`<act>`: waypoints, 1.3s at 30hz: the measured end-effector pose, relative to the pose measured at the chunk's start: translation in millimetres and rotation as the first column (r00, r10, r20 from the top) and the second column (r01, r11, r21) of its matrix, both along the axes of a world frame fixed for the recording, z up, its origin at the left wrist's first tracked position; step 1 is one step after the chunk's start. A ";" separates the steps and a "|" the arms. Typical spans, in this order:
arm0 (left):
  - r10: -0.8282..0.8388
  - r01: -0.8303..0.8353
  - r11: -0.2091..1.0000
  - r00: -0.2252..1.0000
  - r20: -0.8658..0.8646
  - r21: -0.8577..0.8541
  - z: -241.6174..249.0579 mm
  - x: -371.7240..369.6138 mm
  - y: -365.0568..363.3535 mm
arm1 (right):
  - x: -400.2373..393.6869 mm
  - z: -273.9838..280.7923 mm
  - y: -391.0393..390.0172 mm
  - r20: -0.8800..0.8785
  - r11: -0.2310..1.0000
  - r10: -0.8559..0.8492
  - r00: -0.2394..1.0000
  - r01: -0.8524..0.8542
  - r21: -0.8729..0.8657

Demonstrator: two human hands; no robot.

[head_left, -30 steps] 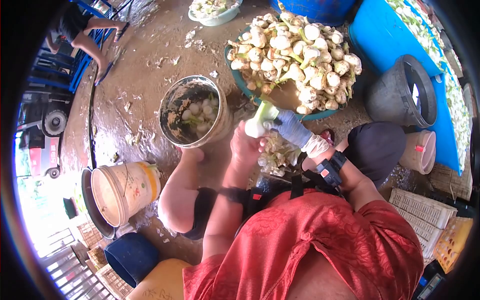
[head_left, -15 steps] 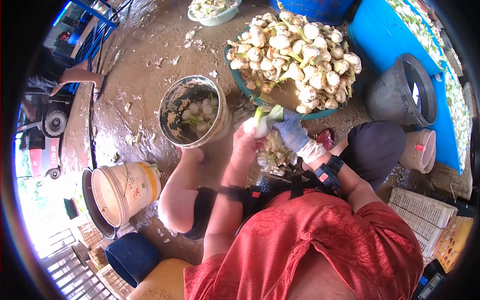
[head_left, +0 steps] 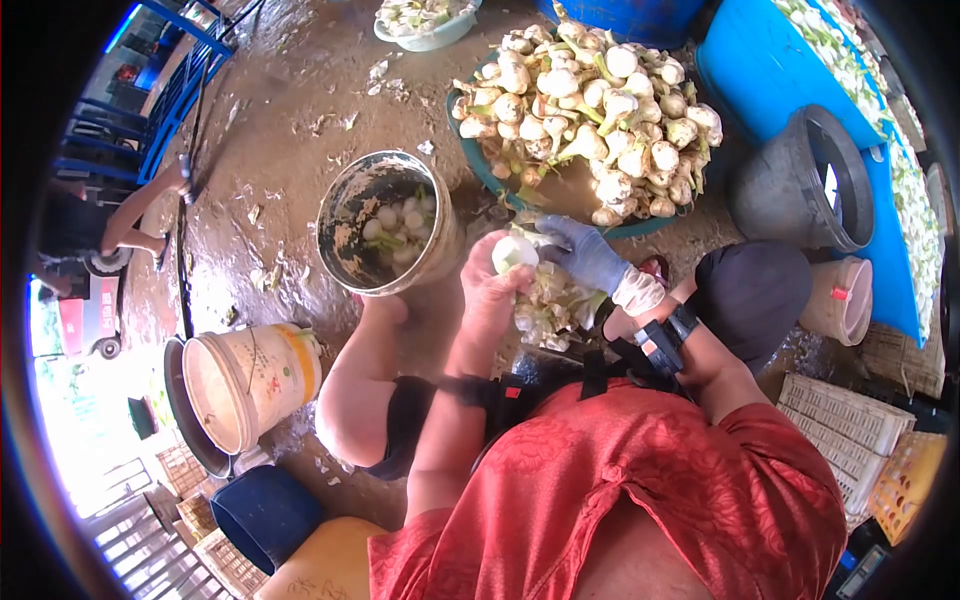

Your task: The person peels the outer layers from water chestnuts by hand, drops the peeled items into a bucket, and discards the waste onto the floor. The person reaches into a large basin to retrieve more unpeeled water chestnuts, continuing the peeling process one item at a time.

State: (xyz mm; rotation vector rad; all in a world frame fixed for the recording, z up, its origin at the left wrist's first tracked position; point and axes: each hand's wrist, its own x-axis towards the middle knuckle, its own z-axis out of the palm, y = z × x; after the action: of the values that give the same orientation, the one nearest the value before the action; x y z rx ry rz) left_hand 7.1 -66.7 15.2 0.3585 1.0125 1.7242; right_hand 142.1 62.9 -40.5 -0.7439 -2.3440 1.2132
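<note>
My bare left hand point(head_left: 492, 280) is wrapped round a peeled white bulb point(head_left: 514, 255), held over the floor in front of me. Close on its right is my right hand point(head_left: 583, 256), in a blue glove, with fingers bent; whether they grip anything is hidden. Below both hands lies a heap of peelings point(head_left: 550, 305). Ahead, a round green tub point(head_left: 480, 165) is piled with unpeeled bulbs point(head_left: 590, 110). To the left, a dirty bucket point(head_left: 448, 240) holds peeled bulbs point(head_left: 405, 222).
A grey bucket point(head_left: 790, 185) and a blue container point(head_left: 750, 70) stand at the right. White bucket point(head_left: 265, 385) lies tilted at the left, near a dark blue bin point(head_left: 265, 515). Crates point(head_left: 850, 430) are at lower right. Another person's legs point(head_left: 135, 225) show far left.
The bulb has turned in my left hand, and its green stalk no longer shows above it. My right hand has shifted slightly. The other person's legs at far left have moved down.
</note>
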 end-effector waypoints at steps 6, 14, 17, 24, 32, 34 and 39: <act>0.044 -0.153 0.970 0.875 -0.482 -0.188 -26.9 -0.3 1.6 | -10.3 50.2 -15.6 -0.150 0.993 0.042 0.988 -0.025 0.119; -0.089 0.075 0.978 0.994 -0.067 -0.196 -1.2 0.2 -3.4 | -13.0 30.3 -5.6 -0.153 0.995 -0.094 0.984 0.099 0.028; -0.111 0.113 0.990 0.994 0.022 -0.085 7.9 0.8 -1.8 | -9.6 16.9 -3.3 -0.138 0.986 -0.146 0.980 0.133 -0.098; -0.212 0.214 0.968 0.977 0.027 -0.129 6.4 -0.3 -6.0 | -11.1 -37.3 -10.5 -0.081 0.895 0.051 0.995 -0.081 -0.439; -0.285 0.085 0.889 0.872 -0.397 -0.450 0.3 0.6 -1.2 | -2.9 52.0 -0.4 -0.303 0.952 0.015 0.953 -0.107 -0.288; -0.297 0.062 0.861 0.867 -0.400 -0.505 2.5 0.9 -1.3 | -0.9 47.7 3.0 -0.292 0.967 -0.073 0.953 -0.003 -0.253; -0.289 0.047 0.852 0.872 -0.395 -0.521 -11.6 3.3 -2.3 | 6.7 44.8 14.6 -0.260 0.671 -0.509 0.821 0.189 -0.717</act>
State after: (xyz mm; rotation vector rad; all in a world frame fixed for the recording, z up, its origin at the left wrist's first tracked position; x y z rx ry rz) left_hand 10.3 -69.0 3.5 0.5175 1.6749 1.1668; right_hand 148.8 77.5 4.4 -0.9638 -1.2695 1.8129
